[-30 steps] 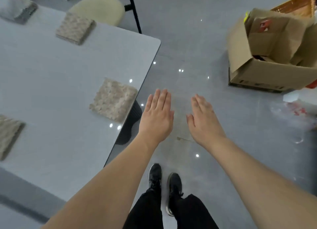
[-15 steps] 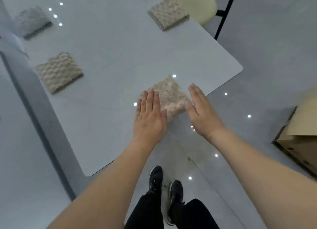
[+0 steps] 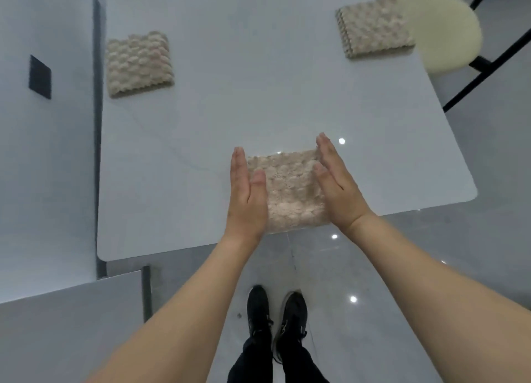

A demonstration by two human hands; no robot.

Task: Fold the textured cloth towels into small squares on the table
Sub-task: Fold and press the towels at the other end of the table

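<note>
Head view: the left hand [image 3: 247, 193] and right hand [image 3: 339, 187], flat and open, have swung in to bracket the folded towel [image 3: 290, 190] at the desk [image 3: 258, 109] edge, squaring its sides.

Both bare forearms are stretched forward and angled inward. The left hand [image 3: 247, 193] is turned on its edge, fingers straight and pressed together, thumb laid across on the inner side. The right hand [image 3: 336, 187] is set opposite in mirror pose, palm turned inward, fingers extended, thumb pointed toward the other hand. Nothing is gripped by either
</note>
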